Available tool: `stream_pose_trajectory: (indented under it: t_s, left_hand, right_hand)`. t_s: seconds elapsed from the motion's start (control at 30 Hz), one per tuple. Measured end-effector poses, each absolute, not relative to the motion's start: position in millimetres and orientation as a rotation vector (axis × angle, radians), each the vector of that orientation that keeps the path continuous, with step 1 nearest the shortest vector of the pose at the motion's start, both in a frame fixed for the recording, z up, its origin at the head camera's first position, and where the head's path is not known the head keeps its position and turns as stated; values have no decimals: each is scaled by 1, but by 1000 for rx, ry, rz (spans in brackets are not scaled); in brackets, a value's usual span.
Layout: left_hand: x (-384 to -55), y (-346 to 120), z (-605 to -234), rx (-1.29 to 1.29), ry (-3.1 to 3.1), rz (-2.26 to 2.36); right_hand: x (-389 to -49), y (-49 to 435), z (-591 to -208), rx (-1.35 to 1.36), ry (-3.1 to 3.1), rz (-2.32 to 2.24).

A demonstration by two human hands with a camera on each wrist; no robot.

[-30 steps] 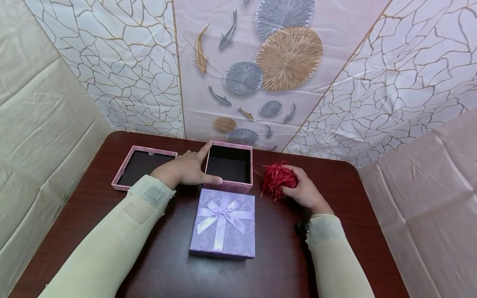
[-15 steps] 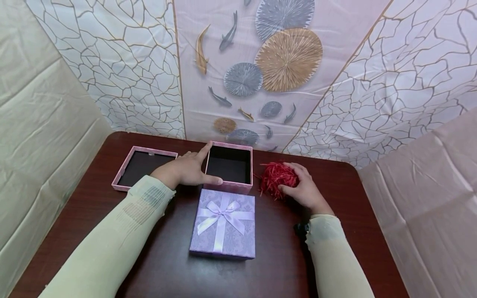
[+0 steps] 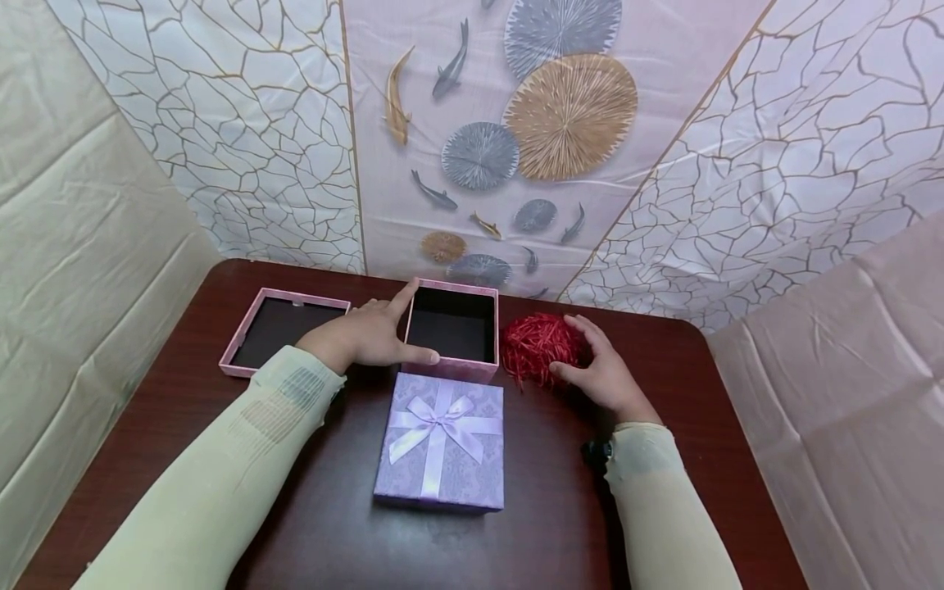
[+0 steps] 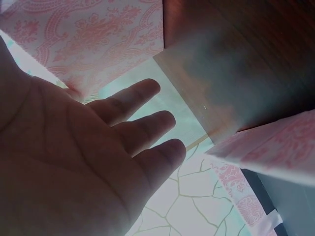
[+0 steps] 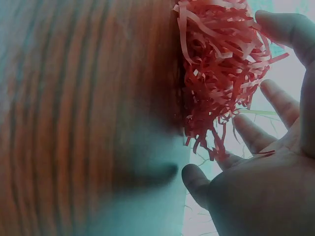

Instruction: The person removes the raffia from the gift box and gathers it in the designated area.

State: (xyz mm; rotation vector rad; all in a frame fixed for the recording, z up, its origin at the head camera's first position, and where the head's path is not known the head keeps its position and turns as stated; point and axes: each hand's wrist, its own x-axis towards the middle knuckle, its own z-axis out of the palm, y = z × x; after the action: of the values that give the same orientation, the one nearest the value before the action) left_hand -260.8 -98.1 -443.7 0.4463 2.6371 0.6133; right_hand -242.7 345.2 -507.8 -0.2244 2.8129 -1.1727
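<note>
My left hand lies against the left side of an open pink box with a black inside. Its thumb reaches the near rim, and the index finger stretches to the far left corner. In the left wrist view the other fingers are straight beside the pink patterned wall. A loose bundle of red shredded paper sits on the table just right of the box. My right hand is spread at the bundle's right side. In the right wrist view its fingers stand apart along the strands.
A lilac gift box with a ribbon bow stands in front of the pink box. The pink lid lies inside up at the left, partly behind my left hand. A patterned cloth wall rises along the far edge of the brown table.
The red shredded paper has shifted left toward the pink box and spread out. My right hand's fingers have loosened from it. The left hand stays at the box.
</note>
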Motion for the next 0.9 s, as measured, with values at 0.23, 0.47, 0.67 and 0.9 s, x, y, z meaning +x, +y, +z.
stream_pose_trajectory:
  t_s: [0.23, 0.47, 0.67, 0.9]
  left_hand:
    - [-261, -96, -439, 478, 2630, 612]
    - [-262, -95, -437, 501, 2639, 601]
    - [-264, -95, -437, 528, 2635, 615]
    - [-263, -97, -440, 561, 2660, 620]
  right_hand:
    - [-240, 345, -500, -226, 2826, -1176]
    - [-236, 342, -490, -293, 2852, -1210]
    - [-231, 339, -480, -296, 2866, -1215]
    - [-228, 334, -471, -341, 2873, -1231]
